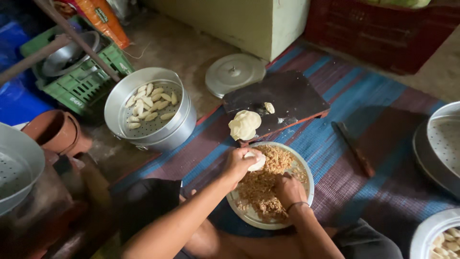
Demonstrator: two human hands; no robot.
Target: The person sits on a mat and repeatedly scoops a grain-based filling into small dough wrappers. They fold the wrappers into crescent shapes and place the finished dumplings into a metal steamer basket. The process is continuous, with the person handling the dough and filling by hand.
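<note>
Left hand (pixel 238 164) holds dough round (pixel 255 161) over plate (pixel 306 178) rim at 11 o'clock; right hand (pixel 289 189) pinches crumbly filling (pixel 262 187) at plate centre; steamer (pixel 151 109) at 10 o'clock

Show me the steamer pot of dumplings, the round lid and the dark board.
steamer pot (pixel 184 128), head view, its outer wall.
round lid (pixel 235 74), head view, near its knob.
dark board (pixel 297 96), head view, bare top.

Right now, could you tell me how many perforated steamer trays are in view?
3: one steamer tray with dumplings upper left, one at the left edge, one at the right edge; others may be hidden.
</note>
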